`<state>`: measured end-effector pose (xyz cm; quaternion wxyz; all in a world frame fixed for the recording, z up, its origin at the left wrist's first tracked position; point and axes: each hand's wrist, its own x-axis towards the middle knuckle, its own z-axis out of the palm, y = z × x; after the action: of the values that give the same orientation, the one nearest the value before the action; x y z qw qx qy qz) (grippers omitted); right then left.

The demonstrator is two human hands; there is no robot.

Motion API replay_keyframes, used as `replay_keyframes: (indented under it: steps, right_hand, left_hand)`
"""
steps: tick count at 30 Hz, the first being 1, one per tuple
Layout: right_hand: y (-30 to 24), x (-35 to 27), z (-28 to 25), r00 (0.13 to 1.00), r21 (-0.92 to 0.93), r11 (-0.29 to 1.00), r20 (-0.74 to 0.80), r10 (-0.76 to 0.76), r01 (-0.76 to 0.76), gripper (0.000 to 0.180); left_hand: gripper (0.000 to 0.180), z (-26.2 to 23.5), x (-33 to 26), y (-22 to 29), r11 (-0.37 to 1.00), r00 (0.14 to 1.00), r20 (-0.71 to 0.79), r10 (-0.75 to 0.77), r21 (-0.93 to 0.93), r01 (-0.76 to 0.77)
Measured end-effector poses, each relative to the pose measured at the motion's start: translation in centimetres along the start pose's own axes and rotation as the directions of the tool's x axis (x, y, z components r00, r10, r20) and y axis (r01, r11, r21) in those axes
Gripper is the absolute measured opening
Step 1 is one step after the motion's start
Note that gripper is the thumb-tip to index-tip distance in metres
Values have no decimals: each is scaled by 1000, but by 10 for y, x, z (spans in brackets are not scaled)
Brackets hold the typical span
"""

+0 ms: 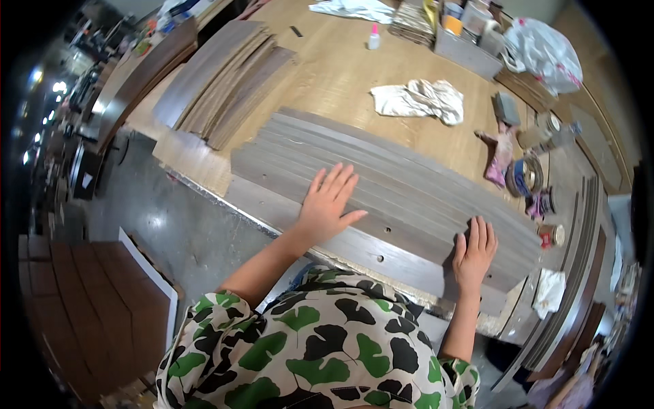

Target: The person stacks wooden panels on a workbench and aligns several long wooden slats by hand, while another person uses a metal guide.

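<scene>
Several long grey-brown wood-look boards (409, 180) lie side by side across the near part of the workbench. Some of the nearer ones have small round holes. My left hand (328, 204) rests on them left of the middle, palm down, with its fingers stretched and the thumb out to the side. Farther right, my right hand (475, 253) touches the same boards, its fingers extended and the thumb apart. Neither hand grips anything. At the left of the bench lies a stack of similar boards (218, 78).
A crumpled white cloth (419, 101) lies beyond the boards. Behind it stand a small pink-capped bottle (373, 37) and a grey bin (466, 54) of supplies. Jars, tape rolls and a sanding block (505, 108) line the right. Brown cartons (88, 293) are stacked on the floor at left.
</scene>
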<state>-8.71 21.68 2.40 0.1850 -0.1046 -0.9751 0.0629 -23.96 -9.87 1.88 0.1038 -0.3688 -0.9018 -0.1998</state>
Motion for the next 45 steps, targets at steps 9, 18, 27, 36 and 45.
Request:
replay_keyframes:
  steps: [9,18,27,36,45]
  right_hand:
    - [-6,-3,9,997,-63,997,-61,41,-45,39]
    - [-2,-2,12,996,-75,997,-86,15,-21,39]
    - [-10,-1,12,997,-68,998,-82,9,-15,38]
    - [-10,-1,17,987,-39,989,-83,136,-139,44]
    - [3,-13,-5,937,105,966,-237,257,-238,39]
  left_hand:
    - [71,11,-9,0,999,994,-111,-11,-42,6]
    - [60,-13,2,-81,994,987,-147,-63,84,76]
    - [69,-48,-3,-178,759,748,-170,-642,-4,651]
    - [98,-42,26,-157,650,648,-73,-758,-13,760]
    - [86,-41,26,-173,651,660,-91,-746,109,751]
